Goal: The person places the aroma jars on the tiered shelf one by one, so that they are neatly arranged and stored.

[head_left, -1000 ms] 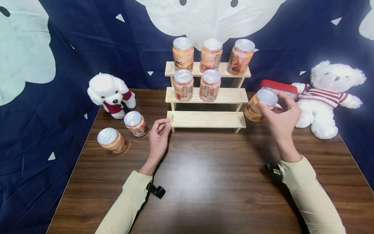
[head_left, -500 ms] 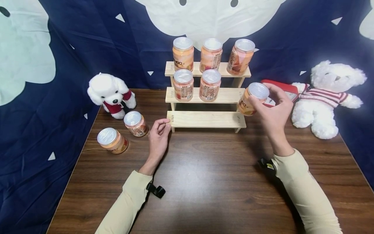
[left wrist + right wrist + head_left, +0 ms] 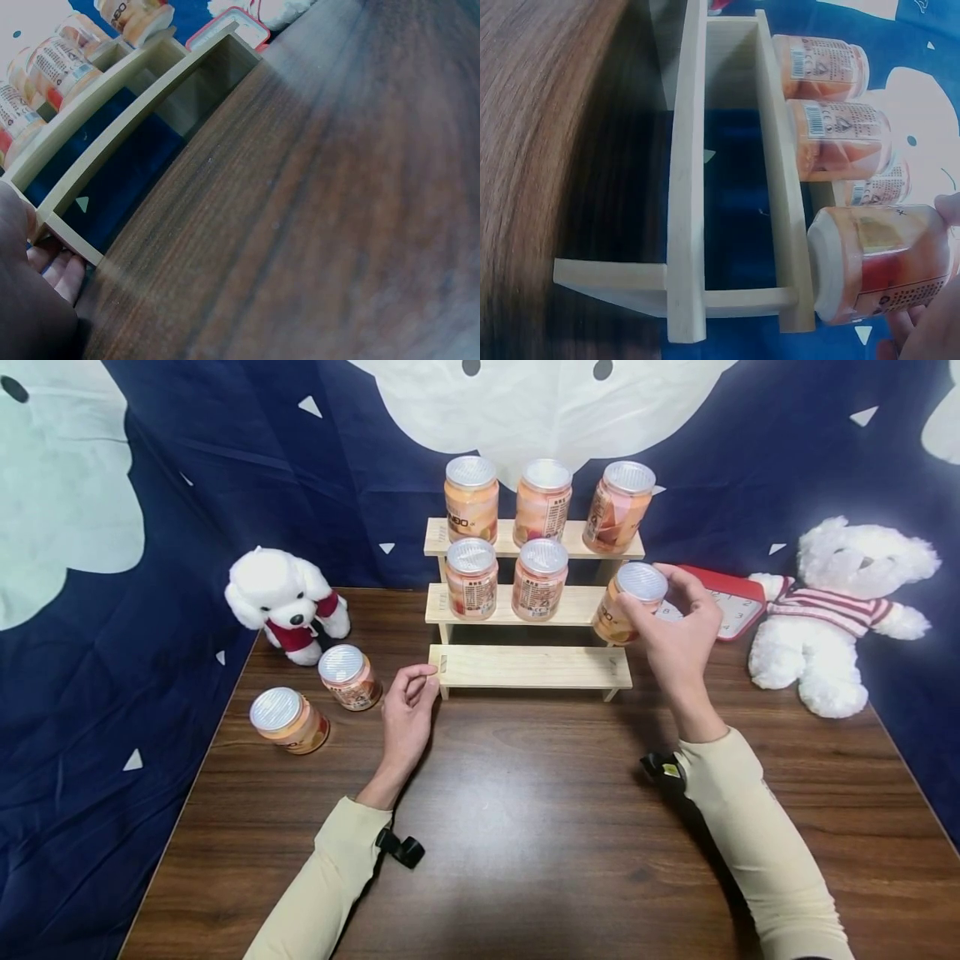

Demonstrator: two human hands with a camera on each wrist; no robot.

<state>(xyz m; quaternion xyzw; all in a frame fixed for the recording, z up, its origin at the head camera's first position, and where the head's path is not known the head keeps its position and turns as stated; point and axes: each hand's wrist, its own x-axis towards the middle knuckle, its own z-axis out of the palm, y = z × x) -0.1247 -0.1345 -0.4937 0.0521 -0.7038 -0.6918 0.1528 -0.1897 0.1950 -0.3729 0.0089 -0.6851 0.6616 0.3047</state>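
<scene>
A three-tier wooden display stand (image 3: pixel 525 668) stands on the table. My left hand (image 3: pixel 408 710) has its fingers curled at the left end of the lowest tier and pinches that end, as the left wrist view also shows. My right hand (image 3: pixel 682 631) grips an orange-labelled jar (image 3: pixel 617 617) with a clear lid, fingers and thumb on opposite sides. This jar is at the right end of the middle tier; in the right wrist view the held jar (image 3: pixel 889 262) has its base close to the tier's edge, contact unclear. Two jars (image 3: pixel 540 585) stand left of it, and three jars (image 3: pixel 471 510) line the top tier.
Two more jars, a nearer one (image 3: pixel 296 727) and a farther one (image 3: pixel 352 681), stand on the table at left. A white plush dog (image 3: pixel 273 585) sits behind them. On the right are a red clock (image 3: pixel 738 602) and a white teddy bear (image 3: pixel 832 610).
My right hand has carried its jar leftward and slightly back, from beside the stand to the right end of the middle tier. My left hand has kept its place.
</scene>
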